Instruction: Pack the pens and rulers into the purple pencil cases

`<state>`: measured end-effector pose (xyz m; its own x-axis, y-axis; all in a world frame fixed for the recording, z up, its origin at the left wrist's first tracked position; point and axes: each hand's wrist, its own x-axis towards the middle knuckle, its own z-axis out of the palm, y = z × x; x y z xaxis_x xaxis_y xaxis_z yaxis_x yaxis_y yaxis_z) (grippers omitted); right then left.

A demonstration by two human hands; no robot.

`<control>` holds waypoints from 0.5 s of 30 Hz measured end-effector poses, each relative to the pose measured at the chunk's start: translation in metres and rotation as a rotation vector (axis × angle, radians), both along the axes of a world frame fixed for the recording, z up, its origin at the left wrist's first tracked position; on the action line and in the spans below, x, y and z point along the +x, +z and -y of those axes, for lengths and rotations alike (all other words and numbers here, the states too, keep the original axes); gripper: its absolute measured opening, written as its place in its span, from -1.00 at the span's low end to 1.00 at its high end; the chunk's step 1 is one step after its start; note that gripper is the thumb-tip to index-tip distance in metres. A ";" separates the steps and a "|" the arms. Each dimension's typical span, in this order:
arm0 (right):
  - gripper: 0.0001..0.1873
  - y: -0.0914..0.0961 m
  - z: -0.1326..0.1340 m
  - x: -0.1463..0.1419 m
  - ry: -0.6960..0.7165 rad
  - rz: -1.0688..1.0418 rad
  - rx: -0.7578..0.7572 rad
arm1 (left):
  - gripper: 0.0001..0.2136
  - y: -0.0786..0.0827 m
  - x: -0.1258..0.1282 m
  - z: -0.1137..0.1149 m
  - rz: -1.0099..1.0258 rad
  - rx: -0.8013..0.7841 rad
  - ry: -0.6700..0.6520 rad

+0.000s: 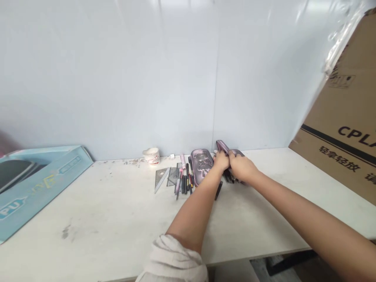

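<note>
My left hand and my right hand meet at the far middle of the white table, both closed on a purple pencil case that is tipped up toward the wall. Dark pens stick out under my right hand. Just left of my hands lies a second purple case with a cartoon figure on it. Further left, several pens lie side by side beside a clear set square and a small protractor.
A small white paper cup stands by the wall. A light blue flat box lies at the left edge. A big brown cardboard box leans at the right. One dark pen lies under my left forearm.
</note>
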<state>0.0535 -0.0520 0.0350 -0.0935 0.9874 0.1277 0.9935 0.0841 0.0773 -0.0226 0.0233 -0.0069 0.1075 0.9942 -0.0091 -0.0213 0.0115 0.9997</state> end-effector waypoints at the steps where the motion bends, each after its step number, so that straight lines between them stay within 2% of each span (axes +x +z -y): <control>1: -0.38 0.000 0.001 0.000 0.002 0.030 0.015 | -0.79 0.002 -0.004 0.000 -0.093 0.052 -0.015; 6: -0.41 0.005 0.008 0.012 -0.015 0.168 0.112 | -0.65 0.008 -0.019 0.011 -0.443 0.225 -0.055; 9: -0.40 0.021 0.015 0.035 -0.058 0.188 0.202 | -0.66 0.008 -0.026 0.020 -0.527 0.257 -0.065; 12: -0.36 0.049 0.030 0.069 -0.175 0.081 0.296 | -0.69 0.009 -0.030 0.028 -0.511 0.267 -0.070; 15: -0.28 0.075 0.054 0.107 -0.229 -0.203 0.433 | -0.74 0.013 -0.028 0.035 -0.378 0.245 -0.066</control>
<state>0.1600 -0.1056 0.1101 0.1878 0.8324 0.5213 0.9811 -0.1343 -0.1390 -0.0510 -0.0121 0.0061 0.2054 0.9630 0.1747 0.3387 -0.2375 0.9104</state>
